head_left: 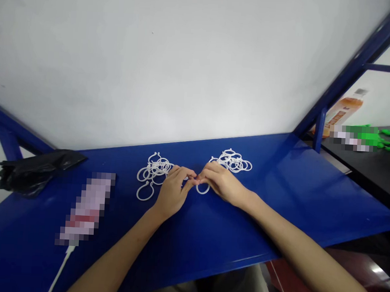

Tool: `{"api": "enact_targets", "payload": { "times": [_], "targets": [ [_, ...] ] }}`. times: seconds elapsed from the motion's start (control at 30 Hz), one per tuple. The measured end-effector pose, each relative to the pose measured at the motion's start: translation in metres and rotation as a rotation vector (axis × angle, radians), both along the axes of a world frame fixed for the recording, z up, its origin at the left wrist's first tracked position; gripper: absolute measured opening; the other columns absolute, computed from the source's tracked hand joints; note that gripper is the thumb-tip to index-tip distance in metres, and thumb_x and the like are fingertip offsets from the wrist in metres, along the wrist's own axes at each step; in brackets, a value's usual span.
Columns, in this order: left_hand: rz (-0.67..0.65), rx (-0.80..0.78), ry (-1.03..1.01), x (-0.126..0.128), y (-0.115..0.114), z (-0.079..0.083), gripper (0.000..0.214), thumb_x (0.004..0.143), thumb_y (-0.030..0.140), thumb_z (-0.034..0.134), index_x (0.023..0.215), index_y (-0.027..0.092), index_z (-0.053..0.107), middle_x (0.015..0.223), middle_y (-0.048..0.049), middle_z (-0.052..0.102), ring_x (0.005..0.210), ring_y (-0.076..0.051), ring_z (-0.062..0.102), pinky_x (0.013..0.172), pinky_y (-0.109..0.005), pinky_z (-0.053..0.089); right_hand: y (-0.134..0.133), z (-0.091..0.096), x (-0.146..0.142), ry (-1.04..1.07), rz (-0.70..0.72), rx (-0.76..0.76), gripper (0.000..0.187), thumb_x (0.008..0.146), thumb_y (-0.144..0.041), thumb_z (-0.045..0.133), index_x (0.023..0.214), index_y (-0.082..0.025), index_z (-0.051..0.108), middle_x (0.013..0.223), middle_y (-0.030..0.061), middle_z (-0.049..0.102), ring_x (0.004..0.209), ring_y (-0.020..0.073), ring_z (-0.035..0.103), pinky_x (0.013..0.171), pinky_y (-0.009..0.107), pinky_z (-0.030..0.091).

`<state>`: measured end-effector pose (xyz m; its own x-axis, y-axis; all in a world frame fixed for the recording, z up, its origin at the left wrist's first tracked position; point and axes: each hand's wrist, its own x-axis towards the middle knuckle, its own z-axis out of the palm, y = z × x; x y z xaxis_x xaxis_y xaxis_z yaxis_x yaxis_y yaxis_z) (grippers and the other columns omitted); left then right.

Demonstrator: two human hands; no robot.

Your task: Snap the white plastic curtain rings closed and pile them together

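Here, two hands (173,192) (225,182) meet at one white ring (202,193) between two piles (155,167) (235,163).

Bare forearms slant inward from the lower corners, the left forearm (124,249) and the right forearm (298,238) converging at center frame. The person's left grip (173,192) points rightward, thumb and forefinger extended and pinched near their tips. The right grip (225,182) faces it, back upward, fingers bent and drawn together. The two sets of fingertips (193,181) meet closely between the wrists (248,200).
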<state>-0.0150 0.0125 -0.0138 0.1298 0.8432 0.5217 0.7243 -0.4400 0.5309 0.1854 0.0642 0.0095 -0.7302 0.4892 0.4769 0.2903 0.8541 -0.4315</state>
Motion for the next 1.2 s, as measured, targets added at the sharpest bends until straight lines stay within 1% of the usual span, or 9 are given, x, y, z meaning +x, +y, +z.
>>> {"api": "enact_targets", "payload": {
  "times": [0.07, 0.17, 0.27, 0.37, 0.5, 0.6, 0.83, 1.07, 1.2],
  "targets": [
    [0.036, -0.019, 0.173, -0.003, 0.002, -0.002, 0.02, 0.095, 0.039, 0.058, 0.103, 0.022, 0.064, 0.098, -0.0048, 0.069, 0.097, -0.024, 0.059, 0.09, -0.041, 0.046, 0.012, 0.002, 0.016, -0.058, -0.076, 0.041, 0.025, 0.102, -0.019, 0.042, 0.105, -0.02, 0.067, 0.099, 0.0093, 0.064, 0.09, 0.0213, 0.056, 0.08, 0.035, 0.047],
    [0.096, -0.059, 0.389, -0.008, 0.002, -0.005, 0.029, 0.091, 0.04, 0.064, 0.113, 0.021, 0.063, 0.112, -0.0088, 0.065, 0.109, -0.031, 0.055, 0.094, -0.047, 0.042, 0.027, 0.003, 0.048, -0.081, -0.213, 0.092, 0.029, 0.101, -0.017, 0.041, 0.111, -0.021, 0.068, 0.104, 0.0111, 0.064, 0.093, 0.0234, 0.055, 0.082, 0.039, 0.048],
    [0.128, -0.103, 0.468, -0.01, 0.0, -0.007, 0.029, 0.091, 0.04, 0.063, 0.112, 0.02, 0.064, 0.113, -0.0097, 0.064, 0.11, -0.032, 0.054, 0.095, -0.049, 0.04, 0.037, 0.0, 0.076, -0.092, -0.265, 0.087, 0.027, 0.1, -0.021, 0.045, 0.114, -0.023, 0.069, 0.105, 0.0111, 0.067, 0.092, 0.0249, 0.055, 0.081, 0.041, 0.049],
    [0.129, -0.127, 0.463, -0.008, 0.001, -0.009, 0.024, 0.092, 0.036, 0.061, 0.111, 0.021, 0.063, 0.112, -0.0082, 0.066, 0.109, -0.031, 0.055, 0.096, -0.049, 0.038, 0.041, -0.005, 0.087, -0.079, -0.31, 0.07, 0.021, 0.099, -0.023, 0.05, 0.108, -0.023, 0.069, 0.102, 0.0088, 0.07, 0.092, 0.0247, 0.055, 0.083, 0.041, 0.049],
    [0.125, -0.13, 0.446, -0.003, 0.003, -0.011, 0.018, 0.094, 0.028, 0.058, 0.11, 0.021, 0.062, 0.106, -0.0065, 0.068, 0.107, -0.029, 0.056, 0.097, -0.047, 0.037, 0.044, -0.011, 0.087, -0.112, -0.327, 0.059, 0.013, 0.097, -0.021, 0.054, 0.098, -0.021, 0.068, 0.098, 0.0072, 0.071, 0.09, 0.0236, 0.054, 0.082, 0.038, 0.049],
    [0.117, -0.145, 0.431, 0.0, 0.003, -0.009, 0.019, 0.093, 0.028, 0.058, 0.11, 0.021, 0.063, 0.105, -0.0064, 0.068, 0.107, -0.029, 0.057, 0.096, -0.047, 0.038, 0.045, -0.016, 0.086, -0.133, -0.353, 0.065, 0.013, 0.096, -0.021, 0.055, 0.097, -0.021, 0.068, 0.097, 0.0076, 0.07, 0.091, 0.0236, 0.053, 0.083, 0.037, 0.049],
    [0.126, -0.191, 0.511, -0.01, -0.007, 0.004, 0.045, 0.087, 0.043, 0.064, 0.126, 0.021, 0.058, 0.121, -0.0096, 0.063, 0.121, -0.033, 0.05, 0.104, -0.053, 0.032, 0.043, -0.022, 0.086, -0.124, -0.398, 0.099, 0.013, 0.095, -0.022, 0.059, 0.103, -0.022, 0.07, 0.101, 0.0082, 0.068, 0.096, 0.0255, 0.053, 0.086, 0.04, 0.05],
    [0.088, -0.199, 0.512, -0.007, -0.007, 0.0, 0.02, 0.091, 0.028, 0.056, 0.108, 0.024, 0.065, 0.108, -0.0059, 0.066, 0.111, -0.029, 0.054, 0.101, -0.052, 0.03, 0.04, -0.017, 0.082, -0.084, -0.435, 0.141, 0.013, 0.094, -0.03, 0.063, 0.101, -0.022, 0.07, 0.101, 0.0083, 0.068, 0.098, 0.0269, 0.052, 0.085, 0.042, 0.051],
    [0.042, -0.131, 0.443, 0.003, -0.008, -0.003, 0.017, 0.09, 0.025, 0.062, 0.106, 0.024, 0.066, 0.104, -0.0037, 0.066, 0.107, -0.027, 0.056, 0.1, -0.049, 0.029, 0.027, -0.009, 0.071, -0.005, -0.473, 0.222, 0.017, 0.097, -0.032, 0.058, 0.103, -0.02, 0.07, 0.102, 0.0105, 0.068, 0.099, 0.0275, 0.052, 0.086, 0.044, 0.05]
  ]
}}
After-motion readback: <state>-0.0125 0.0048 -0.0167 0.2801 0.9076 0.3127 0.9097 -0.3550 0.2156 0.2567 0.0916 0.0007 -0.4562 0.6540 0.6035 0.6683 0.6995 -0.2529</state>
